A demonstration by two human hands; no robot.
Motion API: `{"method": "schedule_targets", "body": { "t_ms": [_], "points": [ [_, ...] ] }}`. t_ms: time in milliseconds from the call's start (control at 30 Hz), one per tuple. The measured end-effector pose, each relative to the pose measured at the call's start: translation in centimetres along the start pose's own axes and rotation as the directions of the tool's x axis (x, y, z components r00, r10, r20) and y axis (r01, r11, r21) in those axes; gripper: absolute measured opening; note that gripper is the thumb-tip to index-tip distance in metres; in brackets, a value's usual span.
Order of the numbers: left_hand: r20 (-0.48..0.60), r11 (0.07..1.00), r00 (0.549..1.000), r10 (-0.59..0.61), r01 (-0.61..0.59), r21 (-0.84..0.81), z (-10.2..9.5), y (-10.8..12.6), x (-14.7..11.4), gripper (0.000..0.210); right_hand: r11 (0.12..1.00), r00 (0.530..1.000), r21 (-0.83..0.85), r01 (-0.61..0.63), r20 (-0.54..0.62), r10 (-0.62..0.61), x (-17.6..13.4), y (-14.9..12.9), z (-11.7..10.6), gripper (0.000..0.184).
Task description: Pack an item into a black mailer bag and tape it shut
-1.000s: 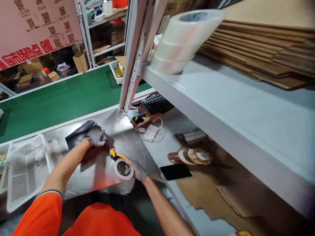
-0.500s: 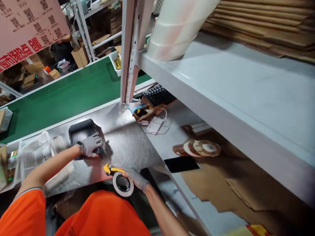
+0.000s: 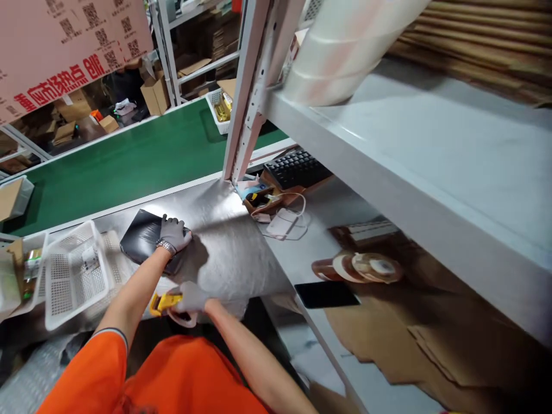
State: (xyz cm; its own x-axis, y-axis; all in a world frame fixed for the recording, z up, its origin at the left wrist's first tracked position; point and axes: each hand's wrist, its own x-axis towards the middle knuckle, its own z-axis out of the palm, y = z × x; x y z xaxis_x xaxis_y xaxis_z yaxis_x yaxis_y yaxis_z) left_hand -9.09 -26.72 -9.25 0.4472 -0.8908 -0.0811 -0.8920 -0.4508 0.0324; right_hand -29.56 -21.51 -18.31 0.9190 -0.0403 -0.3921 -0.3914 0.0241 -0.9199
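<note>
the left hand, in a grey glove with a watch at the wrist, lies flat with fingers spread on a black package that rests on the steel worktop — palm down, pressing rather than gripping. the right hand, gloved too, is closed around a tape dispenser with a yellow handle and a pale roll, held at the near edge of the worktop, just in front of the package but apart from it. a white perforated basket stands tilted to the left of the package. behind the worktop runs a green conveyor belt. to the right — under a grey shelf — sit a black keyboard, brown tape rolls and a dark phone.
</note>
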Motion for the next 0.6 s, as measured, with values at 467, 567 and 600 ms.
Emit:
{"method": "schedule_targets", "body": {
  "t_ms": [467,567,600],
  "points": [
    [0.063,0.702,0.76,0.647,-0.56,-0.44,3.4,-1.2,-15.2,0.047,0.977,0.932,0.151,-0.148,-0.31,0.189,-17.3,4.1,-11.7,0.05],
    [-0.065,0.636,0.858,0.509,-0.425,-0.644,3.1,-0.9,-19.4,0.056,0.979,0.865,0.186,-0.086,-0.474,0.166,-19.8,3.6,-12.7,0.055],
    [-0.09,0.613,0.925,0.368,-0.314,-0.725,2.9,-0.8,-20.7,0.058,0.984,0.853,0.169,-0.049,-0.505,0.129,-20.0,3.1,-12.4,0.056]
  ]
}}
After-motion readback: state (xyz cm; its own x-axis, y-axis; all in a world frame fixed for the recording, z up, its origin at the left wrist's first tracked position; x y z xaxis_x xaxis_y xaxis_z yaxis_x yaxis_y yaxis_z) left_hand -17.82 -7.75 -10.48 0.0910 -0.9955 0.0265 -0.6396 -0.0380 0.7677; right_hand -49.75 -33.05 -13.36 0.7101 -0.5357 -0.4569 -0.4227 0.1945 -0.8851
